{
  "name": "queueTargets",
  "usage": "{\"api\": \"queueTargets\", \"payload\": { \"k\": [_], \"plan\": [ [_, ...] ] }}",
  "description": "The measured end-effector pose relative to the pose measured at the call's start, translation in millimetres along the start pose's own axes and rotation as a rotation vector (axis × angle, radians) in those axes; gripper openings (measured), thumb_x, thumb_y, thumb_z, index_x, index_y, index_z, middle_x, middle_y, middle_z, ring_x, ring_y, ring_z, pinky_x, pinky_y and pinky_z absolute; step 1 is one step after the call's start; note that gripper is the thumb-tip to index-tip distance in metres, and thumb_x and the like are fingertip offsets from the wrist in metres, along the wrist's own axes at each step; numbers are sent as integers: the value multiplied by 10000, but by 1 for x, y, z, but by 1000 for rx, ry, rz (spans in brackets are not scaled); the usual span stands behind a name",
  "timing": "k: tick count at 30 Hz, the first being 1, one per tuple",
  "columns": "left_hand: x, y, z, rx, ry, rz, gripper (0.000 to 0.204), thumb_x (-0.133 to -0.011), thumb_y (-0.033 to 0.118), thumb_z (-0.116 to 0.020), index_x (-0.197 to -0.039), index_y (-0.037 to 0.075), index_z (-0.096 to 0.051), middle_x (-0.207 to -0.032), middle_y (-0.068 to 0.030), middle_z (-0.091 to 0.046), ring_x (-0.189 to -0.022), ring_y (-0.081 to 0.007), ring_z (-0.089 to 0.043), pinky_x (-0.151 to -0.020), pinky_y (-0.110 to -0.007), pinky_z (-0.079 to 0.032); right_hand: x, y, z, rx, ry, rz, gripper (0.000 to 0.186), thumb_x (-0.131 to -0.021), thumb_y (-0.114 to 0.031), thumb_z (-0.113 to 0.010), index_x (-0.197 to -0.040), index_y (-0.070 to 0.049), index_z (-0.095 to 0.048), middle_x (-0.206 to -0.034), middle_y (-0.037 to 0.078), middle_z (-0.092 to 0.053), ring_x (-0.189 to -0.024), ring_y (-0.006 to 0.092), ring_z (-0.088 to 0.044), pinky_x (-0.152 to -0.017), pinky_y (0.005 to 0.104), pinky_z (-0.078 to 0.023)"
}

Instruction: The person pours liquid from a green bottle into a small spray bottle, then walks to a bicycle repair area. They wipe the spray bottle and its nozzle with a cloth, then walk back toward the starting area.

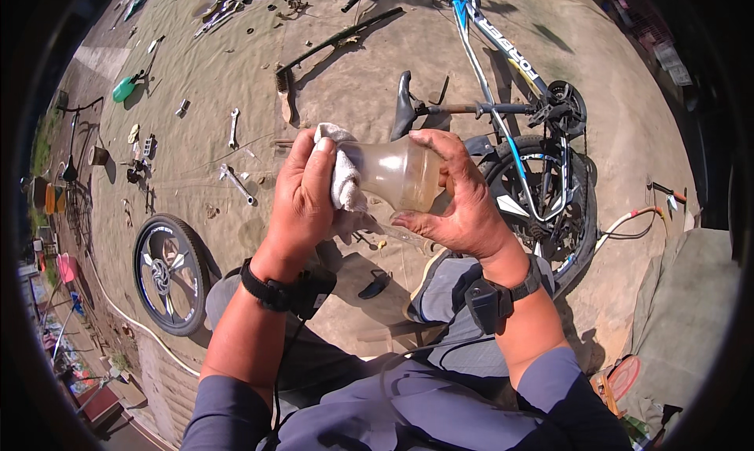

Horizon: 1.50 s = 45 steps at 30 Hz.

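Between my two hands lies a translucent, yellowish plastic container (383,170), held on its side, with a narrowed waist and a wider end toward the right. My left hand (305,190) is closed around a whitish rag (345,185), which it presses against the container's left end. That end is hidden under the cloth. My right hand (470,203) grips the wide end, thumb below and fingers above. Beyond the right hand a blue and white bicycle frame (510,141) lies on the ground, its black saddle (404,105) pointing toward me.
At left a loose wheel (162,276) rests on the ground sheet. Wrenches (234,129), a wooden-handled brush (285,97) and a green object (123,89) lie ahead. The bicycle's wheel (583,223) is near my right knee. A pale hose (620,225) curves at right.
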State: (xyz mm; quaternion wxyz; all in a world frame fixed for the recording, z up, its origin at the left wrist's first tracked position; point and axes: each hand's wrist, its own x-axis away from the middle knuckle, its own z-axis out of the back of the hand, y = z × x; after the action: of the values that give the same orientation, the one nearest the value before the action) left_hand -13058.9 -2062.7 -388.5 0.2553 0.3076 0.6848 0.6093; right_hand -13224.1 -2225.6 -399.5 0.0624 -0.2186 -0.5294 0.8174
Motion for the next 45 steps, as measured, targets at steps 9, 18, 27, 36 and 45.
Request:
{"api": "queueTargets", "payload": {
  "k": [9, 18, 27, 36, 45],
  "plan": [
    [9, 2, -2, -115, -12, -157, 249, -1128, 213, -461, -1251, 18, -554, -975, -14, -645, -764, -47, -573, -674, -220, -499, -2, -11, 0, -874, -33, -568, 881, -885, -387, -847, -1539, -58, -358, -1317, 86, -563, -1093, 166, -616, -736, 266, -578],
    [-2, 9, 4, -25, 64, 224, 337, -1116, 282, -494, -1174, -12, -649, -1004, -62, -697, -913, -125, -657, -802, -247, -511, -1, 4, 1, 223, 40, 152, 954, -688, -359, -968, -1473, -128, -478, -1412, 156, -536, -1227, 282, -605, -851, 349, -590],
    [-6, 3, 13, -12, 54, 292, 408, -1134, 361, -453, -1010, 32, -661, -765, 25, -613, -649, -60, -539, -584, -248, -447, 7, 11, 4, 96, 109, -11, 951, -710, -333, -957, -1488, -112, -457, -1400, 146, -559, -1208, 247, -617, -818, 332, -586],
    [-13, 2, 18, 258, 253, 30, 431, -1137, 397, -405, -1217, 19, -595, -944, -42, -639, -785, -129, -619, -732, -292, -539, 1, -3, 23, -560, 202, -465, 758, -870, -365, -835, -1473, -76, -480, -1238, 46, -611, -917, 112, -641, -632, 216, -501],
    [9, 1, -1, -264, -98, -1, 328, -1094, 320, -550, -1149, 16, -661, -892, -44, -667, -812, -142, -631, -741, -317, -526, 4, -8, 12, -584, 57, -549, 829, -771, -302, -912, -1460, -77, -509, -1181, 45, -649, -819, 73, -608, -619, 203, -477]
  ]
}}
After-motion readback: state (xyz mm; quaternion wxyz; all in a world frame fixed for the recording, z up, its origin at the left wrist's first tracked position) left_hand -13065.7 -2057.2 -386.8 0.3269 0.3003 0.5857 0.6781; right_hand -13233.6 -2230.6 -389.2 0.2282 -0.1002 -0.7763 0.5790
